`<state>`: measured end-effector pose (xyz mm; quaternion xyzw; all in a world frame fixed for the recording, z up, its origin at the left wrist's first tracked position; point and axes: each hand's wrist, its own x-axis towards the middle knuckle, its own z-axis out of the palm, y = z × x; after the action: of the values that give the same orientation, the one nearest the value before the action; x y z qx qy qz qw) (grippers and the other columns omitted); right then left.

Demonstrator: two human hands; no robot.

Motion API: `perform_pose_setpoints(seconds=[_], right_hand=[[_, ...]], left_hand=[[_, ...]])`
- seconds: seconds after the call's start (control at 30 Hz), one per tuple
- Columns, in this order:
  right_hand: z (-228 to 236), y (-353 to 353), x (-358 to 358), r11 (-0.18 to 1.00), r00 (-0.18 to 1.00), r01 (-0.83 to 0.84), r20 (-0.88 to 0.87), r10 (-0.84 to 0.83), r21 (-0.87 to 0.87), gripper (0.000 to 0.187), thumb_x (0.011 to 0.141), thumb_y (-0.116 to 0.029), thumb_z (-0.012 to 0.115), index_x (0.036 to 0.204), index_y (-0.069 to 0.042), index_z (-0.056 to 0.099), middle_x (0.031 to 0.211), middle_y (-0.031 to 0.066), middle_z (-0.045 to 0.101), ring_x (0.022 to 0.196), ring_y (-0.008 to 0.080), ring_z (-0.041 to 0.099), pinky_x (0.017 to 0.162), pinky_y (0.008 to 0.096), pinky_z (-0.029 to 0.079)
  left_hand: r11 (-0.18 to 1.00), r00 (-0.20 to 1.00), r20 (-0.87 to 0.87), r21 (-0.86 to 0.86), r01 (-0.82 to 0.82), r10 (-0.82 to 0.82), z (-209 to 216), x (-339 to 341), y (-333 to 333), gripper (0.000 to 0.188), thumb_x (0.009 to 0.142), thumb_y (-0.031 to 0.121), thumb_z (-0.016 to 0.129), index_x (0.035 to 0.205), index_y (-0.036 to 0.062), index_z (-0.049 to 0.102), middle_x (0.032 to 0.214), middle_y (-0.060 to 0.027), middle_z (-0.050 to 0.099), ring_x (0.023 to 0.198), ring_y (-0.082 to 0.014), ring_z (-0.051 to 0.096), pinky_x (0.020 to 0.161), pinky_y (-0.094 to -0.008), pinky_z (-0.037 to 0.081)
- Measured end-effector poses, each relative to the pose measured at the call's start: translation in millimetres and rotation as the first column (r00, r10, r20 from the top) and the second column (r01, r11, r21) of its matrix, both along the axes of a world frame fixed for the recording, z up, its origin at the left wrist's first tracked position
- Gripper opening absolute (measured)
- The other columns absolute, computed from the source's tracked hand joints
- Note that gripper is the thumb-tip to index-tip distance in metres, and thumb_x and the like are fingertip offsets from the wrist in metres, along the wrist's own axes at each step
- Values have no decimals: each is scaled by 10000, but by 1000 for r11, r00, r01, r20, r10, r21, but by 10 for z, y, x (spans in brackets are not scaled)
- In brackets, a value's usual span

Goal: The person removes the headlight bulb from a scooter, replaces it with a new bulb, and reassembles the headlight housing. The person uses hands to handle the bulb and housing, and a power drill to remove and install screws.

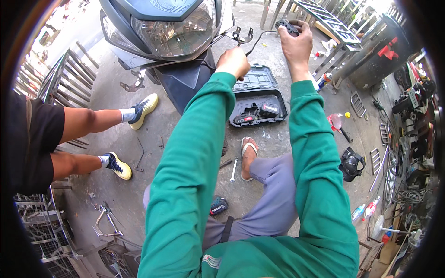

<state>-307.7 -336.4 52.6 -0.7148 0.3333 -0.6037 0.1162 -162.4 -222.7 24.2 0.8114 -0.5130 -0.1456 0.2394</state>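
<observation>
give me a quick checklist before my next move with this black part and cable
1. Black part secure: ok, held in the right hand.
2. Left hand grip: cannot tell; it is closed near the metal bracket, contents hidden.
3. Cable slack: looks ok, bending rather than taut.
4. Tool case open: ok.
5. Floor beside the sandaled foot clear: not ok, a wrench lies there.
6. Bystander out of the way: ok, off to the left.

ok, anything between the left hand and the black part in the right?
Nothing blocking is visible: only a thin black cable shows in the gap between the left hand and the black part. The right hand holds it directly.
</observation>
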Motion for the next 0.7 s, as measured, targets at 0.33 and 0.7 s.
perform_pose_setpoints(seconds=[0.33, 0.7], right_hand=[[174, 169, 225, 974, 939, -200, 264, 222, -110, 273, 935, -140, 726, 1169, -62, 610, 963, 66, 689, 797, 180, 695, 715, 314, 584], [258, 486, 263, 918, 943, -331, 125, 310, 219, 377, 836, -178, 829, 1132, -34, 646, 1012, 115, 712, 901, 221, 702, 778, 345, 569]], left_hand=[[599, 796, -603, -658, -457, -56, -430, 69, -191, 498, 829, 31, 575, 1301, -126, 549, 1362, -297, 601, 1326, -362, 563, 1115, -337, 400], [628, 163, -871, -452, -633, -463, -148, -223, 565, 309, 998, 60, 533, 1297, 0, 488, 1284, -125, 493, 1462, -371, 349, 1163, -651, 280]])
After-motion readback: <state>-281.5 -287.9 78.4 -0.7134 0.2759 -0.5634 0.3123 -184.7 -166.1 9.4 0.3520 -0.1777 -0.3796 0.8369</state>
